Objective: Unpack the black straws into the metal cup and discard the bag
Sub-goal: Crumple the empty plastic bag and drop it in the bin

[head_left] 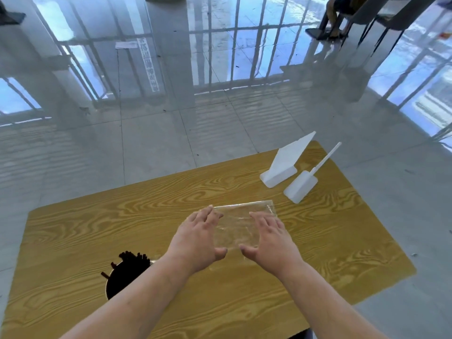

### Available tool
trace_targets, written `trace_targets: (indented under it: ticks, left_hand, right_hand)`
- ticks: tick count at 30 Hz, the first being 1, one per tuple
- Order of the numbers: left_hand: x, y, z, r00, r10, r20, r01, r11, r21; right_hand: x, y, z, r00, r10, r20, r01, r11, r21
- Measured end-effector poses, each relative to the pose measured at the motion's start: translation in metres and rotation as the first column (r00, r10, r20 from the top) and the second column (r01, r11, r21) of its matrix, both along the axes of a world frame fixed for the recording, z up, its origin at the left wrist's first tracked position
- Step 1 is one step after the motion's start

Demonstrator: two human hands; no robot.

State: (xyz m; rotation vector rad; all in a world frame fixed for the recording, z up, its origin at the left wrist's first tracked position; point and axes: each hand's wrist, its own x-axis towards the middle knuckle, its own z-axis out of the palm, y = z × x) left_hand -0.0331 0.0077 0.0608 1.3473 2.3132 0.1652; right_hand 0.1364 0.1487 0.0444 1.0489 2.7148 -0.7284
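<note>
A clear, empty plastic bag lies flat on the wooden table. My left hand rests on the bag's left part, fingers spread. On the bag's right part lies my right hand, palm down with fingers apart. Neither hand grips the bag. The metal cup stands at the near left, partly hidden by my left forearm. Several black straws stand in it, ends sticking up.
A white plastic stand and a white scoop with a long handle sit at the table's far right. Glossy tiled floor surrounds the table. Chairs and a seated person's legs are far back right.
</note>
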Motion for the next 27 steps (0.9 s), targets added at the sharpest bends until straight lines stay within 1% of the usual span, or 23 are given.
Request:
trace_targets:
  ticks: [4,10,16,19,23,25,27]
  left_hand:
    - [0.010,0.019,-0.030,1.000,-0.013,0.006,0.013,0.996,-0.086]
    - [0.015,0.035,-0.080,0.999,-0.038,-0.034,0.029,0.973,-0.229]
    - [0.016,0.045,-0.108,0.998,-0.013,-0.066,-0.004,0.968,-0.250]
    - [0.018,0.051,-0.117,0.999,0.003,-0.036,-0.013,0.964,-0.267]
    - [0.022,0.053,-0.130,1.000,0.020,0.013,-0.015,0.945,-0.327]
    - [0.025,0.051,-0.136,1.000,0.021,0.015,-0.014,0.937,-0.350]
    - [0.028,0.051,-0.142,1.000,-0.006,-0.016,0.000,0.929,-0.370]
  right_hand:
    - [0.009,0.020,-0.025,0.994,-0.004,0.110,0.007,1.000,-0.028]
    - [0.013,0.041,-0.059,0.984,0.024,0.175,-0.015,0.998,-0.055]
    - [0.014,0.055,-0.087,0.975,0.076,0.209,-0.063,0.996,-0.068]
    - [0.016,0.060,-0.100,0.967,0.103,0.231,-0.083,0.992,-0.096]
    - [0.012,0.062,-0.117,0.957,0.140,0.253,-0.112,0.986,-0.124]
    - [0.012,0.059,-0.124,0.954,0.153,0.260,-0.121,0.983,-0.135]
    - [0.015,0.054,-0.130,0.947,0.169,0.273,-0.142,0.983,-0.116]
